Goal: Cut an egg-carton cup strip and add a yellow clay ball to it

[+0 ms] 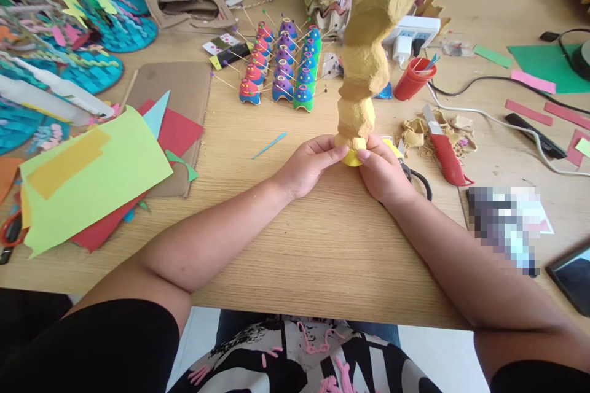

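A tall, bumpy strip of tan-yellow egg carton (366, 61) rises from between my hands and runs out of the top of view. My left hand (313, 159) pinches its lower end from the left, thumb and fingers pressed together. From the other side, my right hand (385, 172) grips the same end, the two thumbs almost meeting. A bright yellow rounded piece (352, 159) shows just under the thumbs; whether it belongs to the strip I cannot tell. Dark-handled scissors (420, 179) lie partly hidden behind my right hand.
Rows of painted egg-carton cups (283, 67) with pins stand behind my hands. A red-handled knife (445, 153) lies right, near carton scraps and a red cup (412, 78). Coloured paper (101, 178) covers the left, and a blue stick (270, 145) lies centre-left. A white cable (488, 126) crosses the right.
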`<act>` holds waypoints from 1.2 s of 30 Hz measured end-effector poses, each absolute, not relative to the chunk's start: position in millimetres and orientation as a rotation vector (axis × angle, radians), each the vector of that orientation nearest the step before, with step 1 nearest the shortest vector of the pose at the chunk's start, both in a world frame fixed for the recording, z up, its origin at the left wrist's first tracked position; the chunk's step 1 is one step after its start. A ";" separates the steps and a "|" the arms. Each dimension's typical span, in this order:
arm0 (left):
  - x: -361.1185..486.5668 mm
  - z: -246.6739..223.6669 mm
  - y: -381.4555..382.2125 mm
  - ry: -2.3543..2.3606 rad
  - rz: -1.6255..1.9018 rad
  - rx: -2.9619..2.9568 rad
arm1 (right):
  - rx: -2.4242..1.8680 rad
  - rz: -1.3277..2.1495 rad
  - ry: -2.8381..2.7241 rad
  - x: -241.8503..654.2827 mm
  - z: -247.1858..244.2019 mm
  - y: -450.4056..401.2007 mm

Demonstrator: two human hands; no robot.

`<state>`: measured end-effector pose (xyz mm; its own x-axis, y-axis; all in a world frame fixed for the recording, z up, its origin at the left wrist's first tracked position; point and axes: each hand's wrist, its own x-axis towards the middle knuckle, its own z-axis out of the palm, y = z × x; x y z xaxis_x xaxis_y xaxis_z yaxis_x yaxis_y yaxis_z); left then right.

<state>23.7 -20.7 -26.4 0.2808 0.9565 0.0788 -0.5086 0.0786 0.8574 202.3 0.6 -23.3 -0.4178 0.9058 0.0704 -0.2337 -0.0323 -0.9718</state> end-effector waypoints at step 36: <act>24.0 -22.9 -21.8 0.641 1.179 0.889 | -0.738 1.679 -1.242 202.2 -19.2 0.3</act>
<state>24.0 -21.8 -22.9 0.2777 0.9604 0.0225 -0.5032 0.1255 0.8550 202.2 0.3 -19.2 -0.4230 0.9051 0.0441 -0.3074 -0.0975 -0.9466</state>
